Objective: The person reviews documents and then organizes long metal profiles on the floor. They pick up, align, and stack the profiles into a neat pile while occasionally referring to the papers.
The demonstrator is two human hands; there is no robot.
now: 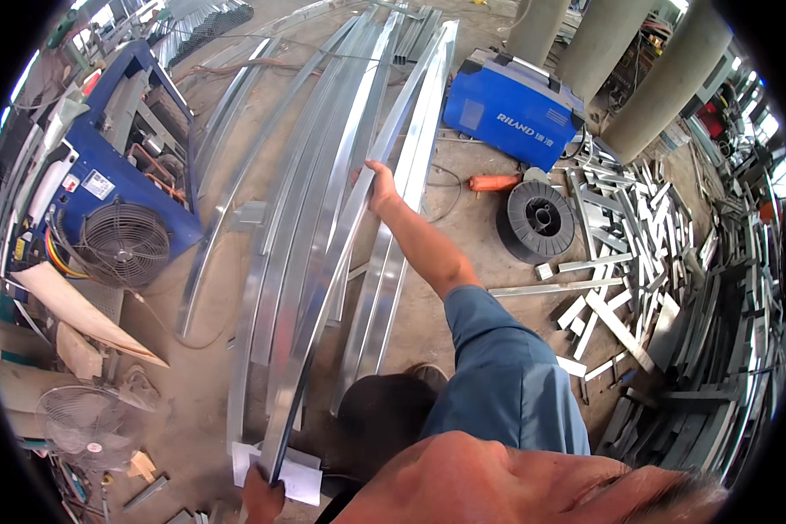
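Note:
My right hand (377, 186) is closed around a long shiny metal profile (351, 220), partway along its length, with my arm stretched out in a blue-grey sleeve. At the lower edge my left hand (262, 496) grips the near end of the same profile. White paper sheets (301, 479) are beside that hand and behind the profile's end; whether the fingers also pinch them I cannot tell. Beneath the held profile, several more long metal profiles (279, 262) lie side by side on the floor. Another bright profile (380, 306) lies just to the right of it.
A blue welding machine (511, 109) stands at the far right, near a black wire spool (540, 220) and an orange tool (494, 182). Metal offcuts (620, 253) lie heaped on the right. To the left are a blue machine (140, 166) and a standing fan (92, 424).

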